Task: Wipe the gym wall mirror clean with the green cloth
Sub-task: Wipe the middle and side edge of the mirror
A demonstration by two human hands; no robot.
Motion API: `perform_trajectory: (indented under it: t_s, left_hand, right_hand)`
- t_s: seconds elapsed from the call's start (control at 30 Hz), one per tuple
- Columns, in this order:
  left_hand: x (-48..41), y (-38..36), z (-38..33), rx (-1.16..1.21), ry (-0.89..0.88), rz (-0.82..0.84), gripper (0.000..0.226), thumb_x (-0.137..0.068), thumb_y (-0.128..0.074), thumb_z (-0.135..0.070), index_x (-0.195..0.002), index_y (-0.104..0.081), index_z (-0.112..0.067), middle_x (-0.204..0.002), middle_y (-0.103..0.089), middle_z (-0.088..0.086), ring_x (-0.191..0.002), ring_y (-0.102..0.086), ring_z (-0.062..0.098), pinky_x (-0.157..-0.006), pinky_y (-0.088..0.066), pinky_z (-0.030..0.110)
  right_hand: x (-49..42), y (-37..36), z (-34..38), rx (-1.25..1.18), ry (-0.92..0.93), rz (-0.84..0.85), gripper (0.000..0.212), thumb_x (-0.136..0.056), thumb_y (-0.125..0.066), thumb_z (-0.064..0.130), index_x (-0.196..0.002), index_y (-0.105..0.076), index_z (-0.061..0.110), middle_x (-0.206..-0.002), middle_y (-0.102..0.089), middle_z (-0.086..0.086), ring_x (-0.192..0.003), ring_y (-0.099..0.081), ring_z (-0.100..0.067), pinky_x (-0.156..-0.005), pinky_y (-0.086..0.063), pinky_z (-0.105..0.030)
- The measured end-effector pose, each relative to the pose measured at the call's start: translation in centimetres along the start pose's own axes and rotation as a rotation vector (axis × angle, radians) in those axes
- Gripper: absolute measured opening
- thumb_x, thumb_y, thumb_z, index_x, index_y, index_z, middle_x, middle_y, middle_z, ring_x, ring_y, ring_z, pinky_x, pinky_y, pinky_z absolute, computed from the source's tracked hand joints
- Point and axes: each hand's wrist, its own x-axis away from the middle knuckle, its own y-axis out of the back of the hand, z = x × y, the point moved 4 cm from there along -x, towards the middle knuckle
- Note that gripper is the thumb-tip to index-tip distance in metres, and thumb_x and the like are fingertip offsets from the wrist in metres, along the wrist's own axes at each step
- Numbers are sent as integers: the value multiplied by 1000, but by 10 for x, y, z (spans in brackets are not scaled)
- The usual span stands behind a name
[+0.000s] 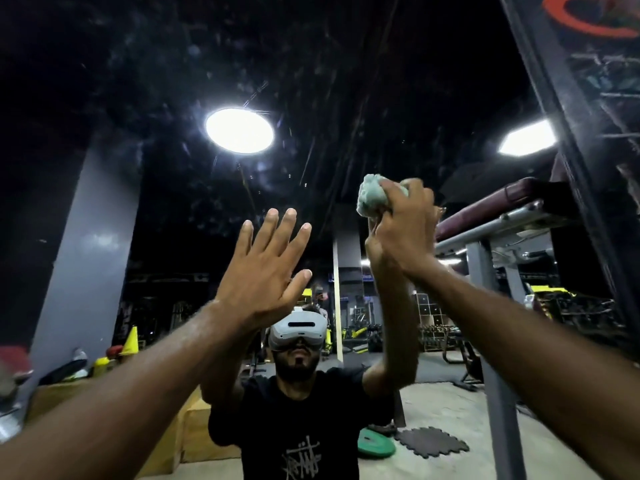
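The wall mirror (180, 188) fills nearly the whole view, smeared with streaks and specks across its dark upper part. My right hand (403, 225) is raised to the right of centre, shut on a bunched pale green cloth (372, 199) pressed against the glass. My left hand (265, 271) is held up flat with fingers spread, at or just in front of the mirror to the left of the cloth. Behind my arms the glass reflects a person in a black T-shirt and white headset.
A weight bench (491, 216) with a maroon pad and grey steel frame stands at the right, close to my right arm. A dark wall panel (588, 98) rises behind it. The reflection shows ceiling lights, wooden boxes, a green weight plate and gym machines.
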Motion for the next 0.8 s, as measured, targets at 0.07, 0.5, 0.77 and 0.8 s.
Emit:
perform_trajectory:
  t_s: [0.07, 0.5, 0.77, 0.8]
  left_hand:
    - [15, -3, -3, 22, -3, 1, 76, -100, -13, -57, -166, -2, -23, -172, 14, 6, -159, 16, 26, -127, 4, 59]
    - [70, -24, -24, 22, -71, -109, 73, -100, -32, -49, -164, -15, -17, -173, -9, 12, -160, -3, 34, -125, -10, 64]
    - [69, -23, -27, 25, -61, -91, 73, -97, -34, -47, -164, -21, -20, -173, -9, 11, -160, -5, 34, -124, -6, 65]
    - [65, -22, -32, 22, -82, -85, 73, -97, -34, -47, -164, -20, -21, -173, -9, 11, -160, -5, 34, -124, -8, 66]
  right_hand:
    - [48, -1, 9, -39, 118, 57, 46, -91, -56, 19, -136, -56, 22, -121, -50, -5, -106, -41, -21, -88, -37, -40]
    - [104, 33, 1, 53, 354, 282, 47, -85, -63, 22, -131, -60, 12, -115, -56, -17, -99, -54, -32, -75, -52, -46]
    - [199, 46, 18, -2, 614, 588, 43, -94, -53, 38, -127, -54, 12, -104, -57, -10, -85, -52, -18, -63, -55, -34]
    - [185, 49, 8, -13, 607, 568, 43, -94, -47, 45, -126, -53, 17, -106, -57, -6, -87, -54, -18, -67, -55, -35]
